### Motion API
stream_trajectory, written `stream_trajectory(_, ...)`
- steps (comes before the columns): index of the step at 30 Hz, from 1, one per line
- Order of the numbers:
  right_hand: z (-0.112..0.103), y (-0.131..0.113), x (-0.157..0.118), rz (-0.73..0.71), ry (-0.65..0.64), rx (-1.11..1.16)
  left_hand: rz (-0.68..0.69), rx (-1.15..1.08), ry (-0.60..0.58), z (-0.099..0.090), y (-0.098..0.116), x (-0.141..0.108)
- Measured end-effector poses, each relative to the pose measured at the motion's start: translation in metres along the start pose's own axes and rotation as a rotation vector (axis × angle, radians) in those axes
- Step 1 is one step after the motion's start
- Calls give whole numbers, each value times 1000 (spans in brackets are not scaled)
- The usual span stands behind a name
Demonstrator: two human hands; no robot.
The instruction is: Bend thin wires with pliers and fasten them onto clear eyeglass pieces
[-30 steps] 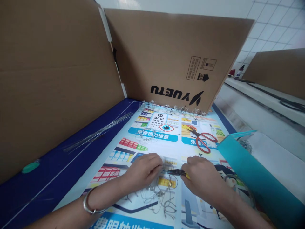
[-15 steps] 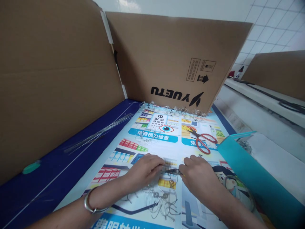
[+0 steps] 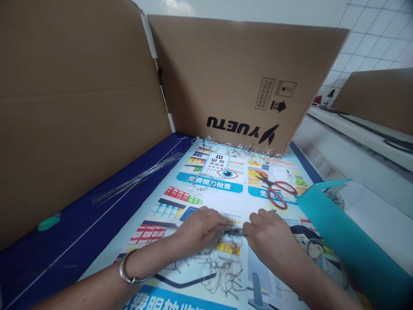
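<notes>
My right hand (image 3: 267, 234) is closed round a small pair of pliers (image 3: 235, 232), whose dark metal jaws point left. Its handles are mostly hidden in the palm. At the jaw tips, the fingers of my left hand (image 3: 206, 226) pinch a thin wire piece, largely covered by the fingertips. A silver bangle (image 3: 124, 269) circles my left wrist. Just below both hands lies a loose tangle of fine bent wires with clear beads (image 3: 222, 275).
Red-handled scissors (image 3: 278, 193) lie beyond my right hand. More wire pieces (image 3: 238, 149) line the foot of a standing cardboard panel (image 3: 245, 69). Straight wires (image 3: 138, 178) rest on blue cloth at left. A teal box (image 3: 348, 241) holding wire (image 3: 337, 199) stands at right.
The view has shifted slightly, so everything sits a little further right. Both hands keep almost the same pose, with the pliers still meeting the left fingertips.
</notes>
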State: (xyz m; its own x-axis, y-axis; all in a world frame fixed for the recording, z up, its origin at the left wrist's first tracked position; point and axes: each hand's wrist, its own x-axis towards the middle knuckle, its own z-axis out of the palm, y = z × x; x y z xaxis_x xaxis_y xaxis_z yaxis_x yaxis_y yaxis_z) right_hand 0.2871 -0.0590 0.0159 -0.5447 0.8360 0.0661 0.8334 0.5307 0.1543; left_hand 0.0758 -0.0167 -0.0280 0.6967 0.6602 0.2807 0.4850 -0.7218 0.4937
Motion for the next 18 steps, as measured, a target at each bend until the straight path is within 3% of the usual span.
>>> stream_trajectory(18, -4, 1, 2, 35, -51, 45, -42, -123, -23, -1, -5, 0)
